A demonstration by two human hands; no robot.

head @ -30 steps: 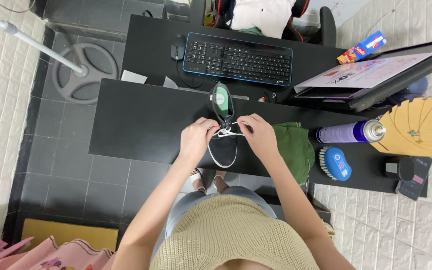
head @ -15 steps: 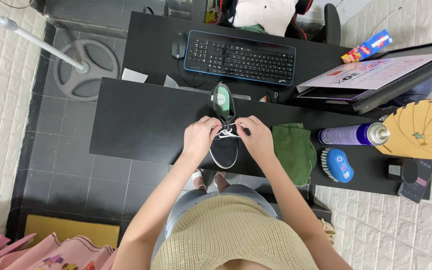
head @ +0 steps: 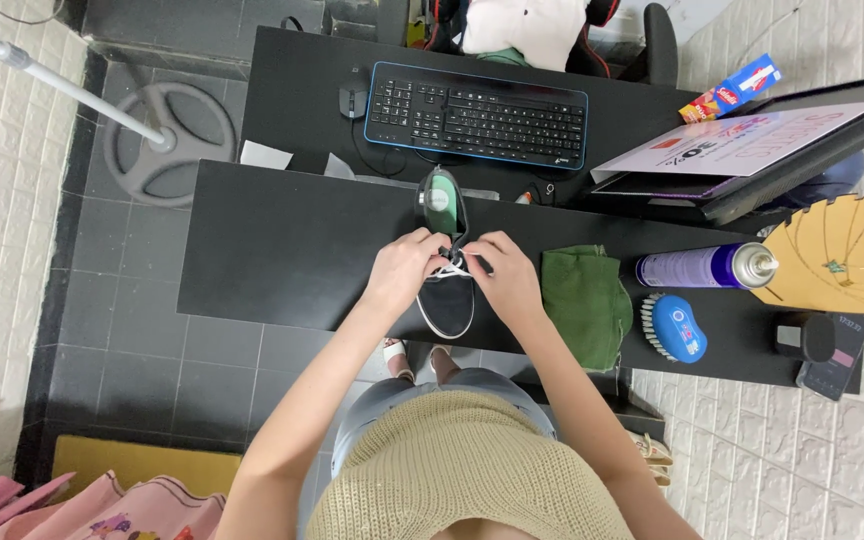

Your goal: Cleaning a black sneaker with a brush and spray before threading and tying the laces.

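While the head camera looks straight down, the black shoe (head: 447, 290) lies on the black table (head: 282, 250), its white-rimmed toe toward the person and its green-lined opening toward the far edge. The left hand (head: 407, 268) and the right hand (head: 504, 280) sit on either side of the shoe's middle, fingers curled inward and pinching the white laces (head: 456, 266) between them; both hands touch the shoe.

Just to the right of the right hand lies a folded green cloth (head: 582, 298). Beyond it, a purple spray can (head: 707, 267) with a white cap lies on its side, and a blue-backed brush (head: 674, 328) rests just below the can. At the table's right end a tan paper umbrella (head: 842, 255) is spread open, with a small dark device (head: 824, 345) below it.

On the farther desk sits a black keyboard (head: 477, 112) with a blue border, a dark mouse (head: 352, 98) to its left. To the right, a white sign (head: 742, 145) with pink and red printing lies slanted, and a small box (head: 732, 88) in blue, red and yellow rests above it.
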